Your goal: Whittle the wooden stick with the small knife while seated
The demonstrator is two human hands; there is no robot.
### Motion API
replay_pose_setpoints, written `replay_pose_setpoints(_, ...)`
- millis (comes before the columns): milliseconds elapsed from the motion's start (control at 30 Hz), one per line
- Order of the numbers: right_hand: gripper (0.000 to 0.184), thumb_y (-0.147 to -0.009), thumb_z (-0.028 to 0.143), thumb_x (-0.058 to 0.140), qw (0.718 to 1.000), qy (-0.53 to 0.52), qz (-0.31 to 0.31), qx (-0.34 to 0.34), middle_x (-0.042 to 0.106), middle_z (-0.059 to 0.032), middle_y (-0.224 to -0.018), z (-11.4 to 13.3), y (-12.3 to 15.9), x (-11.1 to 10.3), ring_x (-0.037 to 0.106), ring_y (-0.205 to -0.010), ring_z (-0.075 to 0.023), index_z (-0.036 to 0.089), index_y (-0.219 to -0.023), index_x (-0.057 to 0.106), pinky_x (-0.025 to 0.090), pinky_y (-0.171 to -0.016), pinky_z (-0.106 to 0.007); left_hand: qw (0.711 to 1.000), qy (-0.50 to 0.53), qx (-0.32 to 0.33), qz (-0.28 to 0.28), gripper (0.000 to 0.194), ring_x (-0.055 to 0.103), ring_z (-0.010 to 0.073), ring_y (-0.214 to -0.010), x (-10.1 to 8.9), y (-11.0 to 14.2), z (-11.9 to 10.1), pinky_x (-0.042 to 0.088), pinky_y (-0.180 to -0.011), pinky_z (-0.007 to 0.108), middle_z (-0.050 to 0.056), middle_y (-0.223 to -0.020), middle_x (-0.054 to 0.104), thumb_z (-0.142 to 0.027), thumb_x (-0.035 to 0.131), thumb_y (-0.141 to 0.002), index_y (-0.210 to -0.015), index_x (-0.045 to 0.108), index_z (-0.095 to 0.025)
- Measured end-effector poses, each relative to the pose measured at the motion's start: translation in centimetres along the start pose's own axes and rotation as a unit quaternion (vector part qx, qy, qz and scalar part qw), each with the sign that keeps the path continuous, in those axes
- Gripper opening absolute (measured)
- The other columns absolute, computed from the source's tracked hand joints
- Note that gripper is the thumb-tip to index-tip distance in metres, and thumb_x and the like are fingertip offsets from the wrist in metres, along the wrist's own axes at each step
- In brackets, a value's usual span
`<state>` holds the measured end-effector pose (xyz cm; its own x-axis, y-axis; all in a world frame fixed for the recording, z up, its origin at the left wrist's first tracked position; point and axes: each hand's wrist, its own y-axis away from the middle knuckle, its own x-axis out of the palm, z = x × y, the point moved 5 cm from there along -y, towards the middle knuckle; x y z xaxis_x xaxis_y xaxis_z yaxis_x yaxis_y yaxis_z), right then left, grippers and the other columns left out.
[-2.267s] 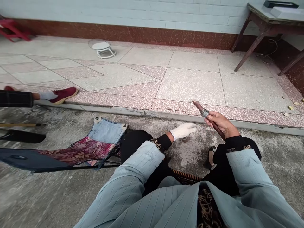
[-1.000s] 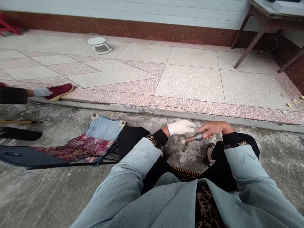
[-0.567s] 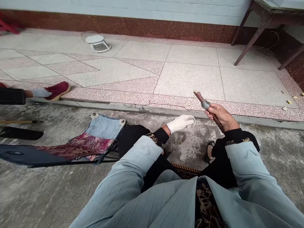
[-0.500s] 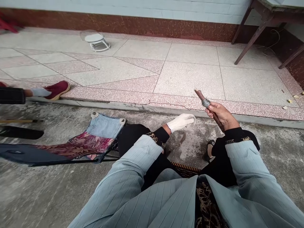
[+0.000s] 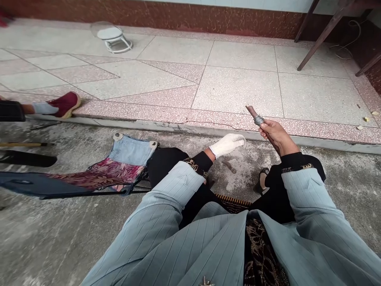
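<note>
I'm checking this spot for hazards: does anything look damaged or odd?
Yes: a thin dark crack runs along the speckled pink step edge, an irregular line unlike the straight tile joints.

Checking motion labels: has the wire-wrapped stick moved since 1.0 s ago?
Yes: the wire-wrapped stick has swung up and right in view; its tip was below the step edge and now shows above it.

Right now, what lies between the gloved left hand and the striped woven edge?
A short brown piece, against the concrete, in the head view; hanging or resting, I can't tell.
</note>
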<state>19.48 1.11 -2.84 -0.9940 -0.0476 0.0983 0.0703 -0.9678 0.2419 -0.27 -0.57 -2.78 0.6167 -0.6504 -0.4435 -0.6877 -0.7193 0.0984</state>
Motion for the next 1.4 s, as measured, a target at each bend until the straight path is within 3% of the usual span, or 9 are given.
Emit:
replay_pose_setpoints(233,0.040,-0.069,0.039,0.082,0.999,-0.043,0.029,-0.015,0.062,-0.0005,-0.075,0.3,0.2,0.5,0.048,-0.050,-0.0066,0.018,-0.096,0.063,0.034,-0.041,-0.020,0.998,-0.058,-0.005,0.003,0.031,0.048,0.0107,-0.057,0.2,0.5,-0.9,0.034,-0.057,0.023,-0.001,-0.066,0.057,-0.037,0.044,-0.091,-0.086,0.067,-0.016)
replay_pose_setpoints(333,0.043,-0.070,0.039,0.080,0.995,-0.059,0.066,-0.037,0.068,-0.0044,-0.094,0.7,0.5,1.3,0.049,-0.050,-0.0057,0.019,-0.104,0.063,0.037,-0.042,-0.021,0.999,-0.031,0.004,0.025,0.028,0.046,0.0095,-0.055,1.0,0.5,-0.6,0.033,-0.055,0.022,-0.002,-0.064,0.055,-0.035,0.047,-0.090,-0.086,0.066,-0.016)
replay_pose_setpoints(467,0.045,-0.070,0.038,0.081,0.992,-0.059,0.083,-0.073,0.069,-0.0045,-0.096,1.0,0.5,2.4,0.049,-0.049,-0.0055,0.019,-0.106,0.064,0.037,-0.042,-0.021,0.994,0.079,-0.006,0.081,0.027,0.047,0.0083,-0.053,2.3,0.4,-0.3,0.038,-0.054,0.021,-0.002,-0.062,0.053,-0.035,0.048,-0.090,-0.089,0.066,-0.015)
replay_pose_setpoints(600,0.043,-0.067,0.036,0.082,0.991,-0.067,0.081,-0.082,0.069,-0.0031,-0.096,1.7,0.5,3.3,0.048,-0.048,-0.0046,0.019,-0.102,0.064,0.036,-0.041,-0.020,0.961,0.255,-0.008,0.111,0.028,0.053,0.0090,-0.058,3.0,0.2,-0.8,0.046,-0.060,0.023,0.000,-0.069,0.058,-0.038,0.054,-0.089,-0.100,0.064,-0.014)
replay_pose_setpoints(733,0.039,-0.068,0.036,0.081,0.990,-0.066,0.097,-0.080,0.069,-0.0043,-0.098,2.4,0.7,4.1,0.047,-0.048,-0.0040,0.018,-0.098,0.064,0.036,-0.042,-0.020,0.916,0.397,0.016,0.056,0.036,0.062,0.0143,-0.067,2.4,-0.3,-1.5,0.052,-0.070,0.030,0.006,-0.075,0.064,-0.043,0.056,-0.088,-0.107,0.061,-0.013)
replay_pose_setpoints(867,0.036,-0.070,0.037,0.079,0.987,-0.075,0.112,-0.084,0.068,-0.0036,-0.095,2.4,0.8,4.4,0.046,-0.048,-0.0047,0.019,-0.098,0.064,0.035,-0.043,-0.021,0.884,0.466,0.024,-0.004,0.034,0.064,0.0178,-0.063,1.7,-1.0,-1.2,0.052,-0.067,0.033,0.008,-0.070,0.065,-0.044,0.056,-0.086,-0.096,0.063,-0.012)
replay_pose_setpoints(1033,0.036,-0.069,0.037,0.079,0.984,-0.070,0.137,-0.090,0.070,-0.0065,-0.098,2.6,1.2,4.6,0.045,-0.048,-0.0055,0.018,-0.097,0.065,0.033,-0.044,-0.023,0.865,0.497,0.051,0.040,0.027,0.066,0.0181,-0.064,1.9,-1.2,-1.5,0.053,-0.069,0.034,0.008,-0.071,0.066,-0.036,0.067,-0.080,-0.090,0.066,-0.011)
replay_pose_setpoints(1200,0.036,-0.069,0.034,0.080,0.980,-0.077,0.165,-0.084,0.071,-0.0069,-0.096,3.2,2.1,5.0,0.046,-0.048,-0.0058,0.017,-0.099,0.067,0.033,-0.046,-0.023,0.885,0.466,0.018,0.009,0.029,0.064,0.0164,-0.070,1.8,-1.7,-1.0,0.053,-0.070,0.033,0.009,-0.076,0.067,-0.032,0.076,-0.068,-0.083,0.068,-0.009)
replay_pose_setpoints(1400,0.042,-0.066,0.035,0.082,0.986,-0.067,0.136,-0.071,0.071,-0.0058,-0.095,3.1,1.9,5.0,0.045,-0.047,-0.0049,0.016,-0.100,0.067,0.033,-0.045,-0.022,0.972,0.218,-0.017,-0.088,0.022,0.054,0.0110,-0.063,0.2,-2.1,-0.6,0.044,-0.063,0.025,0.001,-0.069,0.061,-0.031,0.065,-0.073,-0.082,0.066,-0.011)
